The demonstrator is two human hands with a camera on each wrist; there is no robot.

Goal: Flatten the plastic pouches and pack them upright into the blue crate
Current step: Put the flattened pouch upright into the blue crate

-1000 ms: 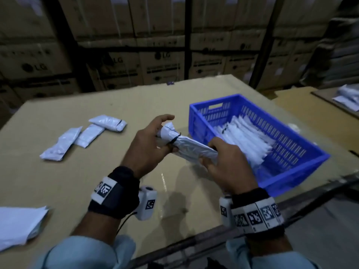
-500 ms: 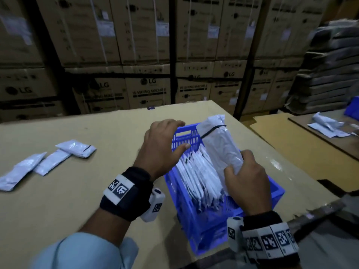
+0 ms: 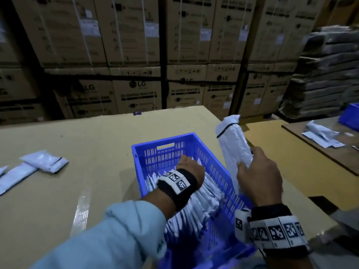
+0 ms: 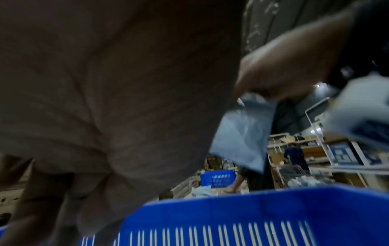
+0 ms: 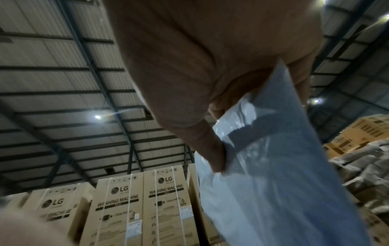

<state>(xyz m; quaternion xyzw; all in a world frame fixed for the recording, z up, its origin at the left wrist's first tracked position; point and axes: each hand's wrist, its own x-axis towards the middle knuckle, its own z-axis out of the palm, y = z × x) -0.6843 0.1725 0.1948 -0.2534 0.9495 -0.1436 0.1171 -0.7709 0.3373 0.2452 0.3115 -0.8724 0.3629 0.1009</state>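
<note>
- A white plastic pouch (image 3: 234, 144), banded near its top by a dark line, is held upright just beside the right wall of the blue crate (image 3: 165, 139), above the rim.
- The pouch is gripped at its lower end by the right hand (image 3: 259, 177), fingers and thumb curled round it; the same pinch is seen in the right wrist view (image 5: 273, 158).
- The left hand (image 3: 191, 168) is reached into the crate among the packed pouches (image 3: 202, 199); whether its fingers are straight or curled cannot be told.
- The step in hand is judged to be insertion: a gap appears to be opened in the row for the held pouch.
- The next move calls for the pouch to be carried over the right wall and lowered on end into that gap.
- Open room is left at the crate's far end, by the handle slot.
- Loose pouches (image 3: 44, 161) lie well apart on the bench (image 3: 97, 144), unpacked; the bench's near edge is close by the crate.
</note>
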